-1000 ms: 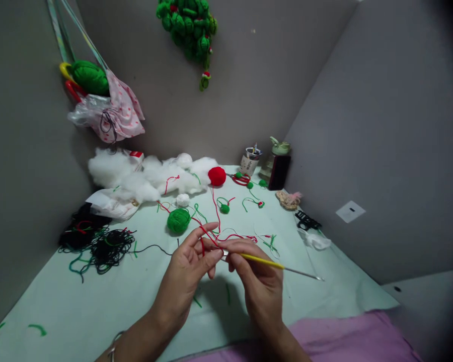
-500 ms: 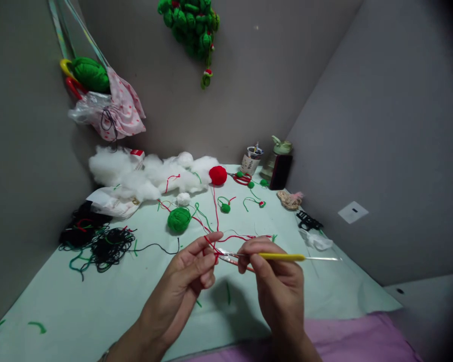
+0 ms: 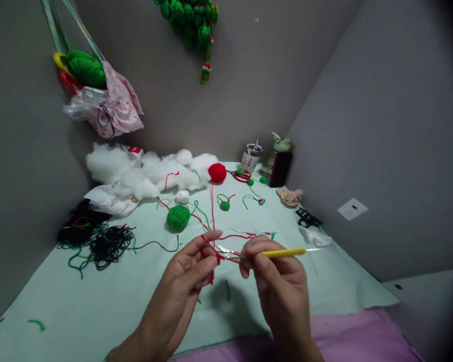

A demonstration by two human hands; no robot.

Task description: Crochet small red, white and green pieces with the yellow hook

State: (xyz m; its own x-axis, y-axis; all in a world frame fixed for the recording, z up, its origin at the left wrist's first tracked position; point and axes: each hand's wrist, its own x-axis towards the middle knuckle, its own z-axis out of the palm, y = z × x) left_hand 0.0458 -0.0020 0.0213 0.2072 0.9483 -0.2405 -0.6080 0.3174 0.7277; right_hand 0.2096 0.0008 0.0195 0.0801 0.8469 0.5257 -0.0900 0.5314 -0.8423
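My left hand [image 3: 191, 271] pinches a strand of red yarn [image 3: 213, 216] looped over its forefinger. The strand runs back across the table to a red yarn ball [image 3: 217, 172]. My right hand [image 3: 275, 274] grips a yellow-handled crochet hook [image 3: 283, 252], whose metal tip meets the red yarn at my left fingertips. Both hands hover over the pale green table cover [image 3: 79, 306], close together. A green yarn ball [image 3: 178, 217] lies just beyond my left hand.
White stuffing [image 3: 147, 173] is heaped at the back, and a tangle of black yarn [image 3: 101, 244] lies left. Small green crocheted pieces [image 3: 224, 205], red scissors [image 3: 241, 177], a cup [image 3: 250, 159], a bottle [image 3: 278, 163] and a black clip [image 3: 306, 218] sit toward the back right. Bags hang on the left wall.
My right hand swung the hook from pointing down-right to nearly level and drew slightly away from my left hand. The red loop now sits at the hook tip.
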